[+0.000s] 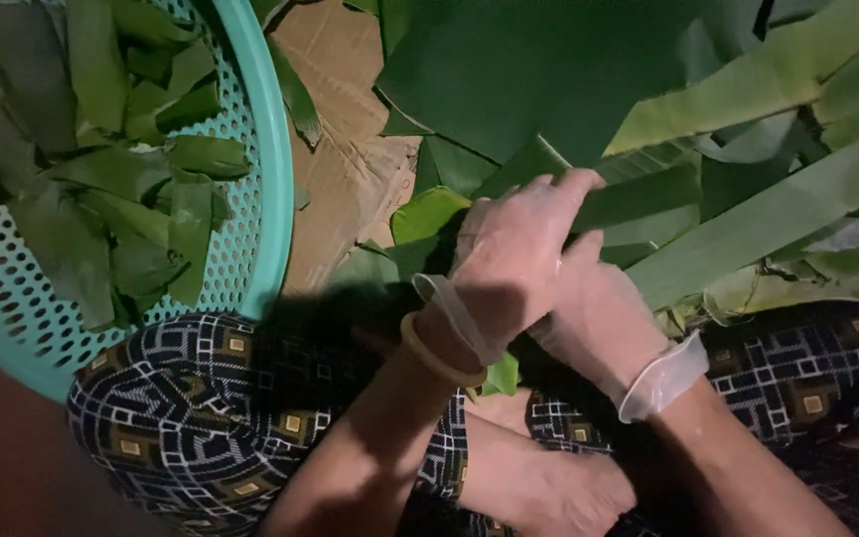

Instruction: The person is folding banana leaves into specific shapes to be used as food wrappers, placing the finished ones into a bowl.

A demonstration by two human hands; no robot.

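A teal basket [268, 149] at the left held folded green leaf pieces [141, 189]. Beside it lay cardboard [345, 149]. Over the patterned lap, the gloved left hand [509, 264] and right hand [599, 313] together clasped a dark, smooth leaf strip [638, 199]. A pile of leaves [748, 89] spread rightward.

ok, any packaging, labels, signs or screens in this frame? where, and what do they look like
No labels, signs or screens.
Flattened cardboard: on the floor between the basket and the leaf pile, brown, creased, plain, partly covered by leaves.
Plastic basket: far left, round, teal, perforated, holding cut green leaves.
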